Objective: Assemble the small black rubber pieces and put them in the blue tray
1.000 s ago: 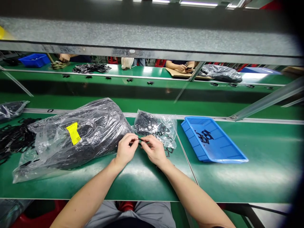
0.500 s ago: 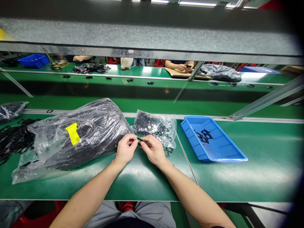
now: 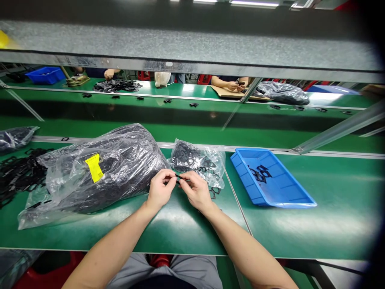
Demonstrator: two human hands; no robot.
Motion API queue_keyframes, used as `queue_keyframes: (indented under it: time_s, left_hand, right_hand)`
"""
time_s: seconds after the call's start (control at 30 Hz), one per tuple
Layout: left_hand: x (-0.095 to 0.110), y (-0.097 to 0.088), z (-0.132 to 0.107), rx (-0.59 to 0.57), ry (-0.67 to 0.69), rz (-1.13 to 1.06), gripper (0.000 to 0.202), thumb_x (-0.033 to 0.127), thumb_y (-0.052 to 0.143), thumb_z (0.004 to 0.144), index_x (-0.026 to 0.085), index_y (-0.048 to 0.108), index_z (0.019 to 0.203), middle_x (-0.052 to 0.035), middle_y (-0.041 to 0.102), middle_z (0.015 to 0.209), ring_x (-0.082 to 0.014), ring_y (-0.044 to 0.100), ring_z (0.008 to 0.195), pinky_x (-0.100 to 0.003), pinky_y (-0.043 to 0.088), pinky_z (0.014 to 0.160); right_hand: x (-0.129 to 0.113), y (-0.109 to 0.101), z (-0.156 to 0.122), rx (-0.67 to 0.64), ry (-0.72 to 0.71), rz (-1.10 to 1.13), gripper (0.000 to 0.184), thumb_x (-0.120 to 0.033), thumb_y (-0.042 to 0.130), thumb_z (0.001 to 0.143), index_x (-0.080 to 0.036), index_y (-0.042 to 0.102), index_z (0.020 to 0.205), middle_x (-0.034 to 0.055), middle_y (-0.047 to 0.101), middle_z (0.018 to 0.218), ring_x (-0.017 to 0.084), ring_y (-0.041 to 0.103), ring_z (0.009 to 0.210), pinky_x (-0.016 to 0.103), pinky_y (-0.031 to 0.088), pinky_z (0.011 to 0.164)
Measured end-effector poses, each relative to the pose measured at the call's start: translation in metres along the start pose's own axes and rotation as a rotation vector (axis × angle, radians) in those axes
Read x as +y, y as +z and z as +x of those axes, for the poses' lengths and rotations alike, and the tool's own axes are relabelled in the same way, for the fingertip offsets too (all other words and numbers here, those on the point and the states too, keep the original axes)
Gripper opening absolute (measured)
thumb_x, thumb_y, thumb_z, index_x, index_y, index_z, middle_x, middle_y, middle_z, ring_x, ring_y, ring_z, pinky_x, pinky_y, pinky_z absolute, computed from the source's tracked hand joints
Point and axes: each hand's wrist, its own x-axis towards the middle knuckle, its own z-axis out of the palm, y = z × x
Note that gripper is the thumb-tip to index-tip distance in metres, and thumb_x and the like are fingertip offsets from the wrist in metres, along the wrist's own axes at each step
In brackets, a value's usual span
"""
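Note:
Between my fingertips is a small black part, mostly covered by the fingers. My left hand pinches its left end and my right hand grips the right end. Left of my hands lies a large clear bag full of black parts, with a yellow label. Just beyond my right hand is a smaller clear bag holding black ring-like pieces. A few loose black frames lie beside my right wrist.
A blue tray to the right holds several black frames. Black parts are heaped at far left. Beyond a rail, a co-worker's hands hold something dark. A slanted metal post stands at right.
The view has shifted slightly, so the scene sits a little further right. My hands keep the same pinch on the black part. A co-worker's hand at back left has moved.

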Motion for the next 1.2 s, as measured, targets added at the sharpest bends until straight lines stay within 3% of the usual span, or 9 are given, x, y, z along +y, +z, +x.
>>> queue_keyframes:
  time_s: [0.47,0.67,0.8,0.93,1.03,1.2]
  left_hand:
    - [0.002,-0.001,0.0,-0.026,0.004,0.064,0.007,0.017,0.055,0.082,0.017,0.061,0.079,-0.0051,0.061,0.09,-0.0142,0.061,0.08,-0.023,0.052,0.066]
    - [-0.001,0.0,0.002,-0.014,-0.136,-0.085,0.006,0.021,0.061,0.079,0.016,0.061,0.083,-0.0042,0.064,0.088,-0.0133,0.062,0.078,-0.024,0.051,0.071]
    - [0.001,-0.002,0.006,-0.026,-0.282,-0.214,0.017,0.022,0.067,0.073,0.015,0.063,0.088,-0.0021,0.065,0.081,-0.0121,0.061,0.072,-0.025,0.05,0.07]
    - [0.006,-0.003,0.009,-0.039,-0.344,-0.29,0.014,0.023,0.069,0.071,0.015,0.064,0.08,0.0005,0.063,0.073,-0.0104,0.058,0.065,-0.023,0.047,0.066]
    - [0.009,-0.002,0.008,-0.024,-0.378,-0.32,0.017,0.025,0.069,0.072,0.015,0.064,0.084,0.0002,0.063,0.076,-0.0101,0.058,0.067,-0.023,0.047,0.065]
    - [0.008,0.001,0.005,-0.153,-0.448,-0.342,0.023,0.029,0.069,0.074,0.015,0.064,0.091,-0.0017,0.064,0.077,-0.0122,0.061,0.069,-0.025,0.05,0.065]
  right_hand:
    - [0.003,0.002,-0.001,-0.022,-0.013,-0.004,0.013,-0.023,0.055,0.089,-0.022,0.065,0.098,0.0059,0.061,0.087,0.017,0.06,0.076,0.032,0.056,0.066]
    - [0.003,0.001,-0.001,-0.044,0.017,0.034,0.014,-0.024,0.056,0.089,-0.022,0.065,0.099,0.0063,0.06,0.088,0.018,0.06,0.077,0.032,0.057,0.066]
    - [0.002,0.002,-0.001,-0.04,0.101,0.163,0.015,-0.028,0.056,0.089,-0.023,0.066,0.1,0.0058,0.057,0.091,0.016,0.06,0.075,0.03,0.06,0.062]
    - [0.001,0.003,0.0,-0.037,0.159,0.243,0.016,-0.032,0.058,0.088,-0.023,0.066,0.099,0.0051,0.056,0.091,0.016,0.061,0.075,0.031,0.06,0.06]
    - [0.0,0.002,0.002,-0.038,0.233,0.282,0.019,-0.036,0.062,0.085,-0.022,0.067,0.096,0.0045,0.06,0.089,0.015,0.062,0.066,0.031,0.057,0.058]
    - [-0.001,0.0,0.006,0.01,0.452,0.458,0.029,-0.043,0.068,0.078,-0.019,0.063,0.093,0.0021,0.065,0.075,0.015,0.062,0.058,0.032,0.055,0.06]
